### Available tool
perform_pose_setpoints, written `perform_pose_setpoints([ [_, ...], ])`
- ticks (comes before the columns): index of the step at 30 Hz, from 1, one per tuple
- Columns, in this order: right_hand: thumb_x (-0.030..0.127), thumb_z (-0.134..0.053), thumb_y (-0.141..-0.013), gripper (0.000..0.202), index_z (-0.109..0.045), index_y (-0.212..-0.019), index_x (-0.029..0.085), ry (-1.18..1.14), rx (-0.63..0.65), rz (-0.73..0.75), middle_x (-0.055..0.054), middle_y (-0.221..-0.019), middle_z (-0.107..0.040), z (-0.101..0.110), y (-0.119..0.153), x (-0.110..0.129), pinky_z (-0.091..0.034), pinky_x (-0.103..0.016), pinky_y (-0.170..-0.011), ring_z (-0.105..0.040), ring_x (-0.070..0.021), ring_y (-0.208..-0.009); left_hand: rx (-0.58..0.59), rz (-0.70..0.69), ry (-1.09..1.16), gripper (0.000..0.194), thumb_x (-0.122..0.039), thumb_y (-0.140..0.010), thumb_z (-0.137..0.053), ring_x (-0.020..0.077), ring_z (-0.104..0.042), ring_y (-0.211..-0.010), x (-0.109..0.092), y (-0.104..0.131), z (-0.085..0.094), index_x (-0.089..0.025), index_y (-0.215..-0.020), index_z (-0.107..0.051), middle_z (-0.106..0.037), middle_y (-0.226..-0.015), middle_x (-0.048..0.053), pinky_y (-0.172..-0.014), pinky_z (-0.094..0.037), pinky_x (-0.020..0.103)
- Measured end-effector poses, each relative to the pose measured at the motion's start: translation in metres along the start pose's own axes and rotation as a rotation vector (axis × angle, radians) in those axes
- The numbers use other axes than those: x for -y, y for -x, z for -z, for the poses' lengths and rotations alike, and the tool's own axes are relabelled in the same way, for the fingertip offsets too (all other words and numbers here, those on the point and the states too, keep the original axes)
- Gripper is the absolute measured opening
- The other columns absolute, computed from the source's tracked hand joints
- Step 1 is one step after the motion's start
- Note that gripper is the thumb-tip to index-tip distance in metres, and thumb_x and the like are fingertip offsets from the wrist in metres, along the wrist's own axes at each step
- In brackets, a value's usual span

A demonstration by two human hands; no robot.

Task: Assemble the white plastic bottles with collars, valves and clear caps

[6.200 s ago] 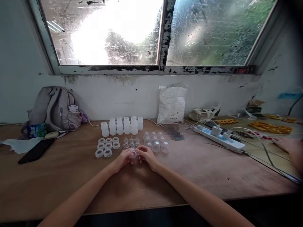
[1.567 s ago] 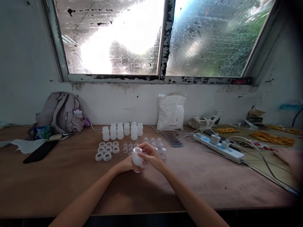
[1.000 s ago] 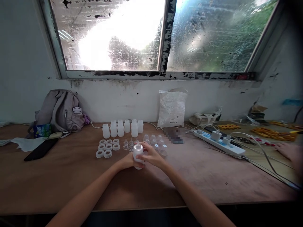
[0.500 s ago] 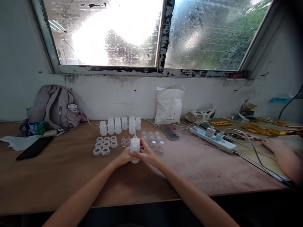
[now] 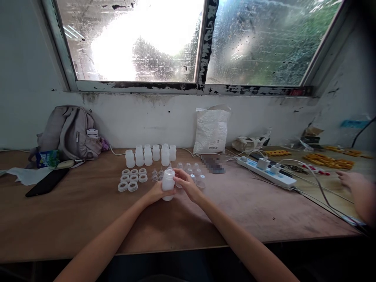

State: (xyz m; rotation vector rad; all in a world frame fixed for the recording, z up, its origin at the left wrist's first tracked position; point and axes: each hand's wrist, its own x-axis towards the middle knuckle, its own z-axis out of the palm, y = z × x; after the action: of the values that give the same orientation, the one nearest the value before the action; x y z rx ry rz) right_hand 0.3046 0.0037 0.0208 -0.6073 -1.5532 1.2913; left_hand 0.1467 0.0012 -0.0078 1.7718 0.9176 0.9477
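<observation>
A frosted white bottle [image 5: 168, 183] stands upright between my hands, close to the table's middle. My left hand [image 5: 157, 192] is wrapped round its lower part. The fingers of my right hand [image 5: 185, 182] touch the bottle's upper right side, near the ring at its neck. Behind it are clear nipples [image 5: 154, 175], partly hidden by the bottle. White rings [image 5: 132, 186] lie in rows to the left, and clear caps [image 5: 201, 181] stand to the right, some behind my right hand. Several more frosted bottles [image 5: 148, 156] stand at the back.
A grey backpack [image 5: 70, 131] and a black phone [image 5: 47, 183] are on the left. A white plastic package [image 5: 212, 130] leans on the wall. A power strip [image 5: 266, 172] with cables lies right. Another person's hand [image 5: 349, 179] is at the far right, near yellow parts [image 5: 328, 160].
My right hand has shifted up the bottle, its fingers now near the neck. The other person's hand has moved right. The whole view has shifted slightly.
</observation>
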Motion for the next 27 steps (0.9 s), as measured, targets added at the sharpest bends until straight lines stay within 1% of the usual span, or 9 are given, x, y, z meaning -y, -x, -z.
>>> perform_pose_setpoints([
  [4, 0.029, -0.061, -0.069, 0.042, -0.054, -0.11, 0.026, -0.124, 0.003, -0.056, -0.004, -0.112, -0.055, 0.0, 0.0, 0.0, -0.041, -0.031, -0.08, -0.05, -0.0199, -0.101, 0.014, 0.035, 0.054, 0.031, -0.033, -0.064, -0.064, 0.015, -0.052, -0.066, -0.003, 0.002, 0.001, -0.01, -0.085, -0.058, -0.06, -0.072, 0.004, -0.061, -0.041, 0.026],
  [6, 0.028, -0.062, -0.068, 0.045, -0.052, -0.112, 0.026, -0.151, 0.01, -0.066, -0.005, -0.11, -0.056, 0.0, 0.0, 0.0, -0.042, -0.031, -0.078, -0.05, -0.0197, -0.1, 0.024, 0.047, 0.061, 0.033, -0.034, -0.064, -0.064, 0.0145, -0.052, -0.062, -0.005, 0.004, 0.001, -0.01, -0.086, -0.058, -0.06, -0.069, 0.004, -0.059, -0.04, 0.025],
  [11, 0.026, -0.068, -0.061, 0.048, -0.054, -0.108, 0.024, -0.065, -0.062, -0.066, -0.003, -0.098, -0.059, -0.001, 0.0, 0.002, -0.043, -0.028, -0.071, -0.053, -0.018, -0.089, 0.046, 0.035, 0.067, 0.036, -0.033, -0.065, -0.063, 0.0152, -0.053, -0.064, -0.008, 0.006, -0.001, -0.01, -0.092, -0.058, -0.061, -0.069, 0.004, -0.06, -0.04, 0.026],
  [15, 0.03, -0.064, -0.065, 0.044, -0.056, -0.108, 0.022, -0.104, -0.043, -0.087, -0.004, -0.098, -0.06, 0.001, -0.001, 0.002, -0.043, -0.03, -0.073, -0.053, -0.0191, -0.089, 0.042, 0.046, 0.085, 0.034, -0.032, -0.065, -0.063, 0.0153, -0.053, -0.062, -0.011, 0.007, -0.002, -0.009, -0.09, -0.059, -0.06, -0.067, 0.004, -0.057, -0.04, 0.025],
  [18, 0.03, -0.064, -0.065, 0.043, -0.057, -0.107, 0.021, -0.137, -0.043, -0.088, -0.005, -0.095, -0.062, 0.003, -0.003, 0.002, -0.042, -0.031, -0.074, -0.054, -0.0191, -0.088, 0.032, 0.078, 0.105, 0.034, -0.031, -0.065, -0.063, 0.0142, -0.052, -0.059, -0.011, 0.007, -0.002, -0.008, -0.089, -0.058, -0.06, -0.065, 0.004, -0.053, -0.039, 0.024],
  [20, 0.028, -0.066, -0.064, 0.044, -0.057, -0.106, 0.022, -0.114, -0.052, -0.073, -0.004, -0.096, -0.061, 0.003, -0.002, 0.002, -0.042, -0.03, -0.075, -0.054, -0.0184, -0.089, 0.043, 0.078, 0.118, 0.033, -0.03, -0.064, -0.063, 0.0139, -0.052, -0.058, -0.011, 0.007, -0.002, -0.009, -0.088, -0.058, -0.06, -0.065, 0.004, -0.053, -0.039, 0.024],
  [24, 0.031, -0.062, -0.068, 0.042, -0.055, -0.109, 0.023, -0.143, -0.009, -0.111, -0.004, -0.101, -0.059, 0.0, 0.0, 0.003, -0.043, -0.029, -0.073, -0.053, -0.0178, -0.088, 0.063, 0.071, 0.156, 0.033, -0.03, -0.065, -0.063, 0.0138, -0.053, -0.058, -0.01, 0.007, -0.003, -0.009, -0.09, -0.058, -0.06, -0.065, 0.003, -0.054, -0.04, 0.025],
  [27, 0.029, -0.065, -0.065, 0.038, -0.058, -0.101, 0.022, -0.089, -0.102, -0.098, -0.003, -0.094, -0.06, -0.005, 0.002, 0.001, -0.042, -0.027, -0.07, -0.053, -0.0169, -0.084, 0.055, 0.066, 0.143, 0.031, -0.029, -0.063, -0.064, 0.0136, -0.052, -0.058, -0.011, 0.007, -0.004, -0.01, -0.086, -0.059, -0.059, -0.064, 0.002, -0.055, -0.04, 0.025],
])
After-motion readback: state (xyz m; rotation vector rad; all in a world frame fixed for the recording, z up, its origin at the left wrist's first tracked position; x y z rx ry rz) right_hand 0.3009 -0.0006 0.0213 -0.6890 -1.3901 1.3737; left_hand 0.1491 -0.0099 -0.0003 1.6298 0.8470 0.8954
